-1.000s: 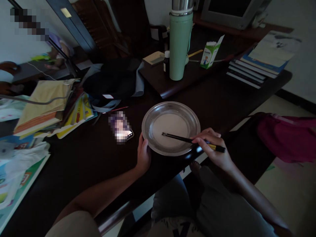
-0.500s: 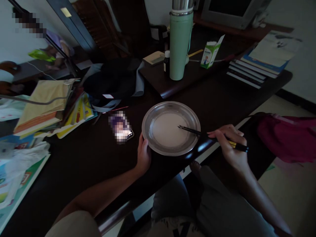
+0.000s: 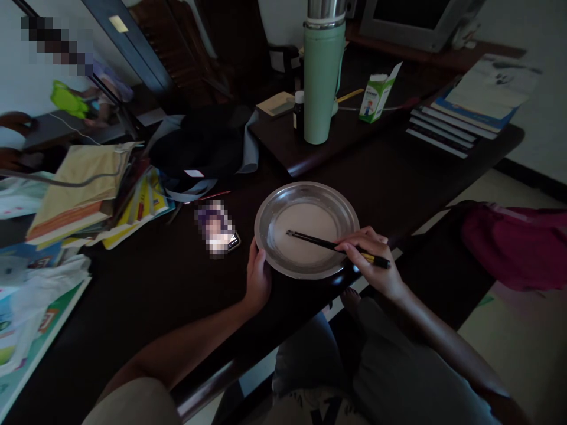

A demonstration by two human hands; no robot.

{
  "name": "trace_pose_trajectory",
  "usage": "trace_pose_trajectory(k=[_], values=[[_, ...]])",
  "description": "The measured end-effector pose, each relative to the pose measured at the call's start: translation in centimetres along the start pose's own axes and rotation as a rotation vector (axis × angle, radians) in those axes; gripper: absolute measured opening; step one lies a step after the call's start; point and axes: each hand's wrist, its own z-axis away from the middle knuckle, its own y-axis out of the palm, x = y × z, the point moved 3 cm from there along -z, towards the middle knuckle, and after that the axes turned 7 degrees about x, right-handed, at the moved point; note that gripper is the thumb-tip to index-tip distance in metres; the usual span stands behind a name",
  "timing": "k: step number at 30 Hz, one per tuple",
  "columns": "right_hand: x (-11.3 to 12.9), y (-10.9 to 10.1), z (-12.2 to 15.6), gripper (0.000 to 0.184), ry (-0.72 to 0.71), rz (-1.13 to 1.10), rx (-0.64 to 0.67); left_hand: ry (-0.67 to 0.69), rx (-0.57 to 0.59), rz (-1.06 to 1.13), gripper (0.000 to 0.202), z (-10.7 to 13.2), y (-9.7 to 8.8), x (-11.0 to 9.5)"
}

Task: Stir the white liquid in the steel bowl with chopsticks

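Observation:
A round, shallow metal basin (image 3: 264, 255) sits on the dark table near its front edge. Pale white stuff (image 3: 305, 221) covers its bottom; whether it is liquid or powder I cannot tell. My left hand (image 3: 258, 274) grips the basin's left rim, thumb at the side and fingers partly hidden beneath. Black chopsticks (image 3: 316, 241) with gold-banded ends are pinched in my right hand (image 3: 370, 260), which hovers over the right rim. Their tips point left, over or in the white stuff near the basin's middle.
Left of the basin lies a lit phone (image 3: 233, 241). Behind stand a green thermos (image 3: 323, 88), a small dark bottle (image 3: 299, 112) and an open carton (image 3: 374, 100). Book stacks (image 3: 478, 106) and a black bag (image 3: 204, 141) flank them. Another person (image 3: 108, 88) is at the far left.
My right hand has moved left, carrying the chopstick tips from the basin's right part across to its middle left. My left hand stays put. The far person's green thing has shifted.

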Motion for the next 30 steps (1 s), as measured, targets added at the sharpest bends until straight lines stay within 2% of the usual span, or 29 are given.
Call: trace_pose_trajectory(k=[3,8,11,14,17,22,26,30], values=[[-0.5,-0.1,-0.3,0.023,0.022,0.071,-0.071,0.001,-0.001,-0.001,0.046,0.0,0.0,0.0],[-0.2,-2.6,0.4,0.024,0.08,0.194,-0.206,-0.012,0.005,0.016,0.049,0.0,0.0,-0.1],[0.4,-4.4,1.1,0.026,0.099,0.149,-0.259,-0.013,0.01,0.004,0.049,0.0,0.0,-0.2],[0.8,-5.3,1.7,0.027,0.118,0.011,-0.215,-0.008,0.015,-0.012,0.048,0.0,0.0,-0.2],[1.1,-4.9,1.9,0.029,0.131,-0.053,-0.117,-0.013,0.008,-0.001,0.048,0.1,0.0,-0.1],[0.8,-1.6,0.6,0.029,0.048,-0.064,0.016,-0.016,0.009,-0.004,0.048,0.1,0.0,-0.1],[-0.4,0.3,-0.6,0.028,0.032,0.021,-0.024,-0.015,0.003,0.0,0.049,0.0,0.0,-0.1],[-0.7,-0.3,-0.8,0.024,0.042,0.147,-0.11,-0.008,0.02,-0.027,0.05,0.0,0.0,-0.1]])
